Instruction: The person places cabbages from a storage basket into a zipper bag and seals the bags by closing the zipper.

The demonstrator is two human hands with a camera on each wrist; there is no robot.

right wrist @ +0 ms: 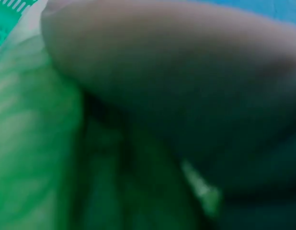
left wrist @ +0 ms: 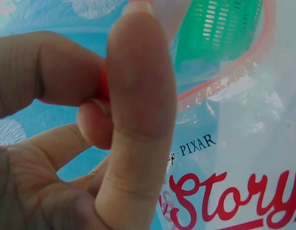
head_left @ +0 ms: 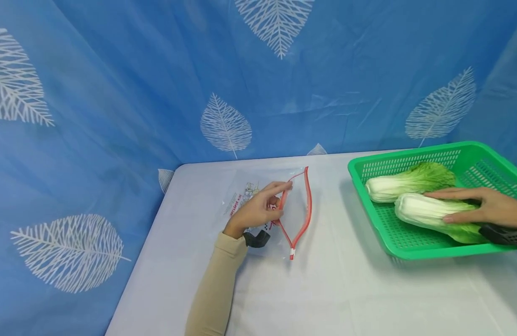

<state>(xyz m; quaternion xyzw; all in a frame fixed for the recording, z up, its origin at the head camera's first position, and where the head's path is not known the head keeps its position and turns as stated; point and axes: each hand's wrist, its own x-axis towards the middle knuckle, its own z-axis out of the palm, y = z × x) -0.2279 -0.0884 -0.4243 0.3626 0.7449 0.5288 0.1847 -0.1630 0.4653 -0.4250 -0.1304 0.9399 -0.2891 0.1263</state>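
My left hand (head_left: 258, 205) pinches the near-side rim of a clear zip bag (head_left: 307, 200) with a red zipper edge. The bag's mouth gapes toward the right, and its white-and-red slider sits at the lower end. Red "Story" lettering on the plastic (left wrist: 234, 196) shows in the left wrist view beside my thumb. Over in the green basket, my right hand (head_left: 489, 205) grips the nearer napa cabbage (head_left: 420, 212), thumb on one side and fingers across the other. In the right wrist view its green leaves (right wrist: 33, 139) fill the left, blurred and close.
A second napa cabbage (head_left: 390, 186) lies behind the gripped one in the green slotted basket (head_left: 371, 233), whose raised rim stands at the table's right. The white-covered table (head_left: 317, 298) ends at a blue leaf-print curtain (head_left: 325, 93) along the back and left.
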